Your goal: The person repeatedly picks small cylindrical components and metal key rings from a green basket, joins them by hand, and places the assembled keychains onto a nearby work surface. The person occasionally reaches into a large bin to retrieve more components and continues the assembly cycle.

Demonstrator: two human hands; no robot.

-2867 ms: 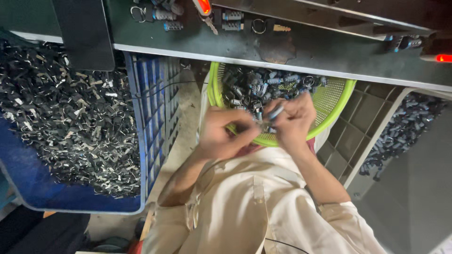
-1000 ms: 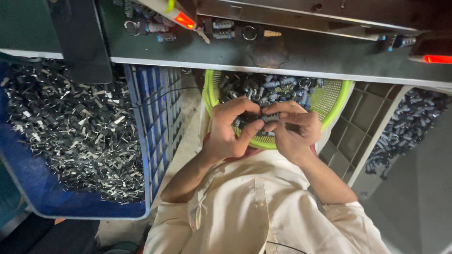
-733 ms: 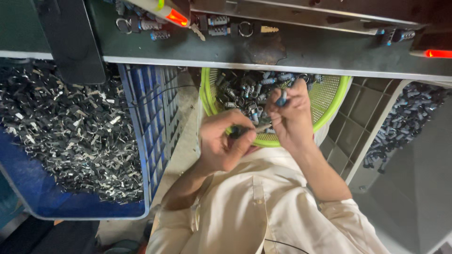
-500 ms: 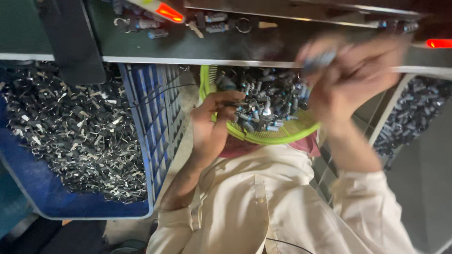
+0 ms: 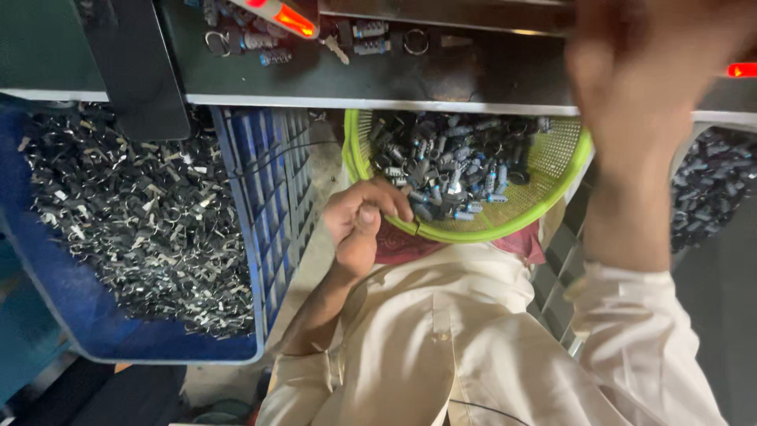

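A lime-green round mesh basket (image 5: 505, 233) rests on my lap under the bench edge, holding several small dark and silvery cylindrical parts (image 5: 457, 170). My left hand (image 5: 361, 227) is at the basket's near-left rim. Its fingers are curled closed with the thumb pressed against them, and its fingertips touch the parts by the rim. Nothing shows inside it. My right hand (image 5: 643, 75) is raised high at the upper right, in front of the bench. It is heavily blurred, so what it holds is hidden.
A dark workbench (image 5: 441, 79) spans the top, with small parts, rings and a red-orange lit piece (image 5: 288, 17) on it. A blue plastic crate (image 5: 264, 237) full of small bent metal clips (image 5: 134, 221) stands at left. Another bin of dark parts (image 5: 710, 189) sits at right.
My hands were together over the basket. Then my right hand rose up and to the right towards the bench, while my left hand stayed at the basket's near rim.
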